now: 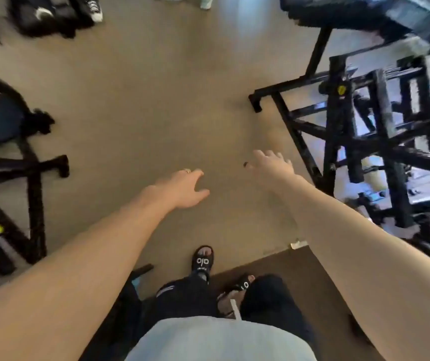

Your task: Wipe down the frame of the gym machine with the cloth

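Note:
Both my arms reach out over the tan floor. My left hand (184, 187) hangs with relaxed fingers and holds nothing; a ring shows on one finger. My right hand (271, 165) is spread, fingers loose, also holding nothing, just left of the black gym machine frame (339, 142). The frame's bars cross at the right, with a padded black seat (339, 11) above it at the top right. No cloth is in view.
Another black machine (26, 162) with a dark pad stands at the left. Bags and shoes (52, 14) lie at the top left. My sandalled feet (203, 261) stand at the edge of a dark brown mat (286, 267). Tan floor (143, 100) fills the middle.

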A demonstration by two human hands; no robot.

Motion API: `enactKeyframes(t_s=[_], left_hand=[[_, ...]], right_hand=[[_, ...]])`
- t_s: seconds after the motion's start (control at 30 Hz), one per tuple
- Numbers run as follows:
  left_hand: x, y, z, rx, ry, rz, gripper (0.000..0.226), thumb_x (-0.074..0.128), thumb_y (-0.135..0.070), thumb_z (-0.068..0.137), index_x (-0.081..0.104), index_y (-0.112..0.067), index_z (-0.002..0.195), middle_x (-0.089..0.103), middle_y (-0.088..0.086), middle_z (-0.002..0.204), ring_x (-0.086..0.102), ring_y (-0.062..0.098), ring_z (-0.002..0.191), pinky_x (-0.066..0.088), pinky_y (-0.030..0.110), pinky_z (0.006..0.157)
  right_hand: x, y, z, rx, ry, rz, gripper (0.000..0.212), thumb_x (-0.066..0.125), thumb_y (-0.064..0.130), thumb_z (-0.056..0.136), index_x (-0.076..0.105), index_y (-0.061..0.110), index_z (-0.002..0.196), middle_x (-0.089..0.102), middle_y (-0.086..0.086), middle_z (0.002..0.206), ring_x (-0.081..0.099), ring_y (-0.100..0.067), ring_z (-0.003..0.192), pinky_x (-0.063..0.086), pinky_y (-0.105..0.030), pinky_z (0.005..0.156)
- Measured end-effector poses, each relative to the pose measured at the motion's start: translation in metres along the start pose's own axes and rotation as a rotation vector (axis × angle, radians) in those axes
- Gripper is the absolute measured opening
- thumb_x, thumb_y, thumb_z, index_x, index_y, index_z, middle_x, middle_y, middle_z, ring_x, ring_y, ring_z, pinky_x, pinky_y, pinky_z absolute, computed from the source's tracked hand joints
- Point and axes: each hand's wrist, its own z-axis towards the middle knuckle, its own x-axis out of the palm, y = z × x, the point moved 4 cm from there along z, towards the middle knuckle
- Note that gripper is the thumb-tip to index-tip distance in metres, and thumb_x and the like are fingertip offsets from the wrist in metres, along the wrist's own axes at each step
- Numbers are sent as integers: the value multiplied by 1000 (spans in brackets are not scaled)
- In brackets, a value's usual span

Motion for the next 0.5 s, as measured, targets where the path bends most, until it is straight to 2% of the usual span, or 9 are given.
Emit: enactKeyframes(t_s=[0.13,0.23,0.37,0.5], left_hand=[[13,51,-24,-137,-17,-153,65,52,-46,104,32,-15,157,34,19,160,36,35,145,35,39,115],[28,82,-53,-248,-91,-268,64,52,-46,104,33,-17,157,36,16,160,38,32,144,36,33,109],[63,125,-111,-452,-165,-312,66,44,-62,101,30,-29,157,42,7,156,50,30,134,47,42,101],[124,160,-177,-635,-243,-406,62,45,-58,102,30,-30,154,52,8,144,59,29,117,51,42,90]], right_hand=[[21,81,6,-102,95,-83,56,40,50,103,42,16,148,46,-15,150,36,-39,142,29,-55,114],[43,132,1,-246,122,-140,55,38,51,104,44,17,146,47,-14,149,38,-37,142,31,-52,113],[84,188,-20,-446,200,-201,55,35,51,104,41,21,150,47,-14,150,37,-36,142,30,-50,112],[136,229,-46,-607,277,-280,55,35,50,105,41,21,152,47,-12,152,37,-35,142,30,-49,113]])
